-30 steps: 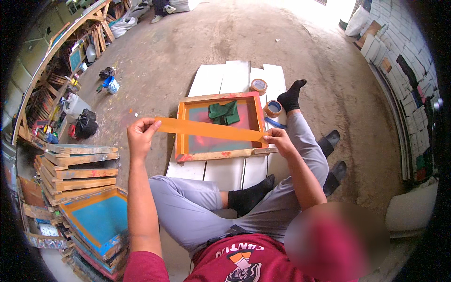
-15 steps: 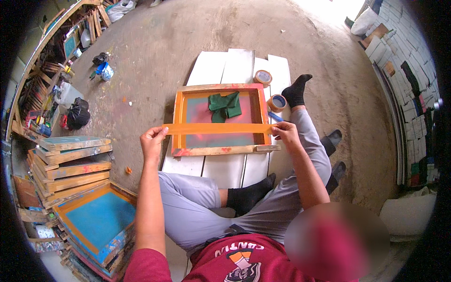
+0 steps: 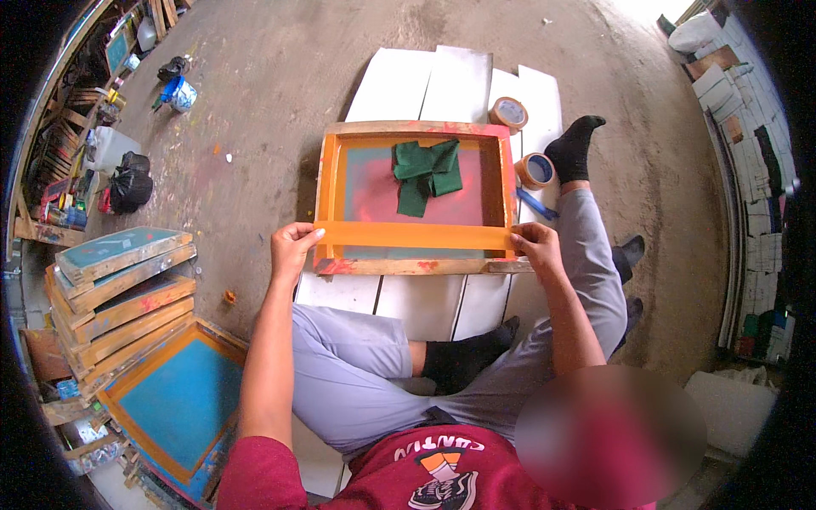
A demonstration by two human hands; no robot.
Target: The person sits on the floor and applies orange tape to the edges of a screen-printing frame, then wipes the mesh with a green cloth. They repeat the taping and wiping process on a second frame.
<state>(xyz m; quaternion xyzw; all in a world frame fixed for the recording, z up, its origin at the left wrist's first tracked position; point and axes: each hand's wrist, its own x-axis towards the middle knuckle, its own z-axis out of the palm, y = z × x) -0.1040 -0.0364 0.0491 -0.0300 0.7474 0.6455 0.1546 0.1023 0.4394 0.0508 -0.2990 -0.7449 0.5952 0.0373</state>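
Note:
A strip of brown packing tape (image 3: 415,237) is stretched taut between my hands, across the near part of a wooden screen-printing frame (image 3: 408,268). My left hand (image 3: 294,248) pinches its left end by the frame's left side. The other end is pinched in my right hand (image 3: 537,246), at the frame's right side. Whether the tape touches the mesh I cannot tell. A crumpled dark green cloth (image 3: 427,174) lies on the pinkish mesh beyond the strip. Right of the frame sit two tape rolls, one farther (image 3: 508,113) and one nearer (image 3: 535,171), beside a blue tool (image 3: 535,204).
White boards (image 3: 387,89) lie under the frame. A stack of wooden screens (image 3: 127,319) stands at my left, with a blue-meshed screen (image 3: 183,391) leaning before it. A blue-and-white bucket (image 3: 178,93) and a black bag (image 3: 131,183) are farther left. Stacked white material (image 3: 748,161) lines the right.
The tape strip has come nearer the frame's front edge, still stretched between both hands. The whole view has shifted, so the frame appears slightly higher and farther right.

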